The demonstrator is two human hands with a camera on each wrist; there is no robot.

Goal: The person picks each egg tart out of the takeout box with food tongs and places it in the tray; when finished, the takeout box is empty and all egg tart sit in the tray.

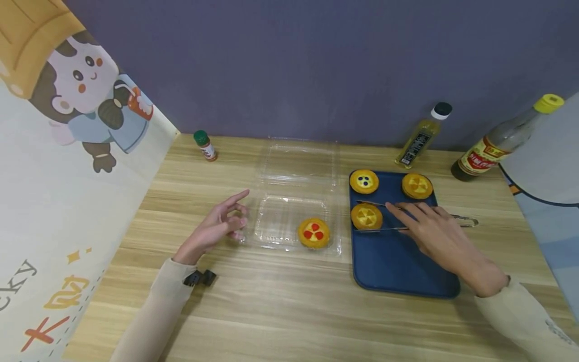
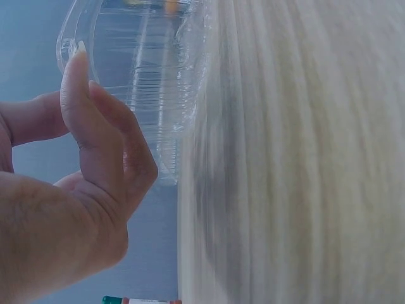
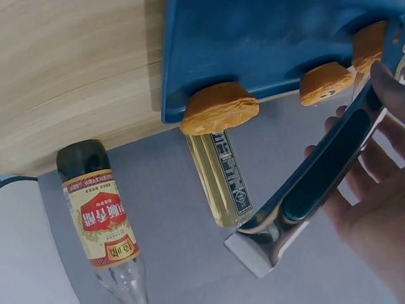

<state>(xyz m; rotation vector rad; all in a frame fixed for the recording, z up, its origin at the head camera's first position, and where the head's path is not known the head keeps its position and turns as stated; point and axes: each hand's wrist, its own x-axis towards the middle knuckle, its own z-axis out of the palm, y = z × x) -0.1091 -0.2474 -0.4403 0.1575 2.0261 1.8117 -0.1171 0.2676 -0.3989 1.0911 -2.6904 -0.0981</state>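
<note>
My right hand [image 1: 434, 231] holds metal tongs [image 3: 316, 171] over the blue tray [image 1: 393, 266]. The tong arms reach to either side of a tart with a yellow wedge pattern [image 1: 367, 217]; whether they press on it, I cannot tell. Behind it on the tray sit a tart with dark blue dots [image 1: 364, 181] and another wedge-patterned tart [image 1: 417, 186]. A tart with red pieces [image 1: 314, 233] rests in the front right of an open clear plastic box [image 1: 276, 226]. Beside the box's left edge, my left hand [image 1: 219, 223] hovers with loosely bent fingers and holds nothing.
At the back left stands a small green-capped shaker [image 1: 205, 146]. Behind the tray are an oil bottle [image 1: 420, 138] and, farther right, a taller yellow-capped bottle [image 1: 493, 146]. The box's clear lid [image 1: 300, 161] lies folded back toward the purple-grey wall [image 1: 289, 70].
</note>
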